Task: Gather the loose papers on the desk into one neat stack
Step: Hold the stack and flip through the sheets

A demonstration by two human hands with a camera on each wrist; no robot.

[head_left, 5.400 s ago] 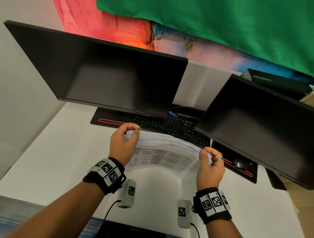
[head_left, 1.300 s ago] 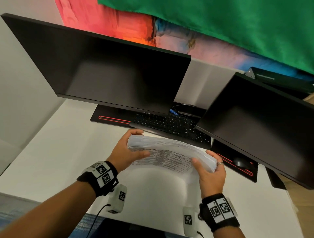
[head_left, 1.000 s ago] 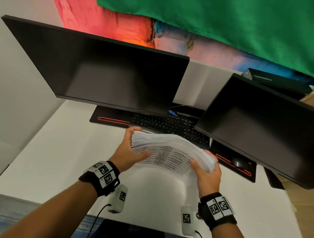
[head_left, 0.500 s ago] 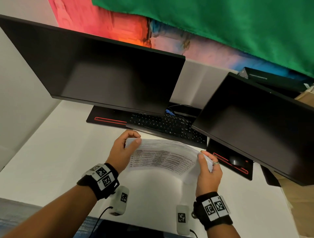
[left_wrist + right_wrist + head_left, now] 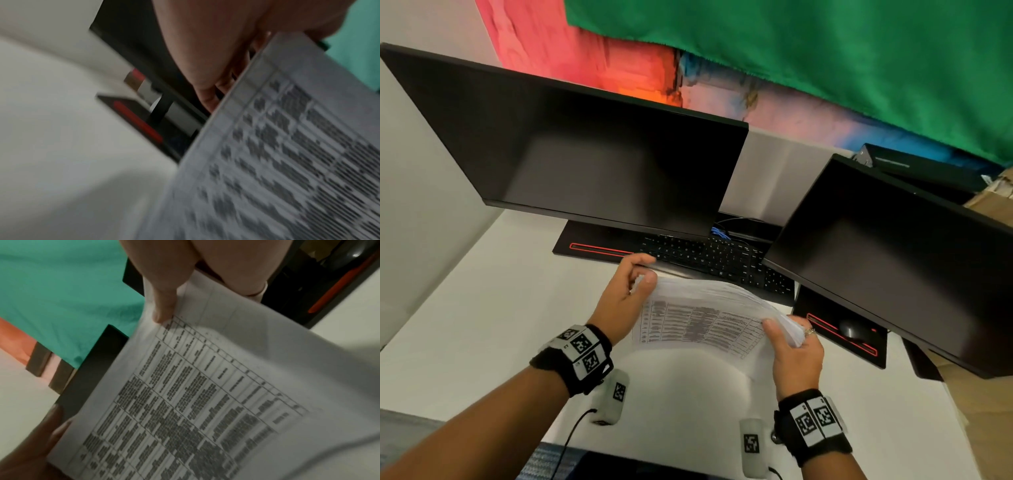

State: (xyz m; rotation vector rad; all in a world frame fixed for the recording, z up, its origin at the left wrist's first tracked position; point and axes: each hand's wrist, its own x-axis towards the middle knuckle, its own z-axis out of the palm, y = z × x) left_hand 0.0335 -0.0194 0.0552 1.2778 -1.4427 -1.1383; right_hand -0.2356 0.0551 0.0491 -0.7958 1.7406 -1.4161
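A thick stack of white papers (image 5: 705, 318) is held between both hands just above the white desk (image 5: 482, 325), in front of the keyboard. Its top page carries printed tables, and its far edge is raised so the sheet edges show. My left hand (image 5: 631, 287) grips the stack's left end, thumb on the near side and fingers curled behind. My right hand (image 5: 791, 346) pinches the right end, with the thumb on the top page and the fingers underneath. In the wrist views, the printed page (image 5: 287, 162) (image 5: 205, 394) fills most of the picture.
Two dark monitors (image 5: 592, 164) (image 5: 893, 260) hang over the back of the desk. Under them lie a black keyboard (image 5: 715, 257) and a red-trimmed black mat (image 5: 825, 329) with a mouse (image 5: 851, 330). A cardboard box (image 5: 996, 198) stands at the far right.
The stack dropped flat toward the desk half a second ago and now sits raised and tilted again. My right thumb has come over onto the top page. Both hands keep their hold.
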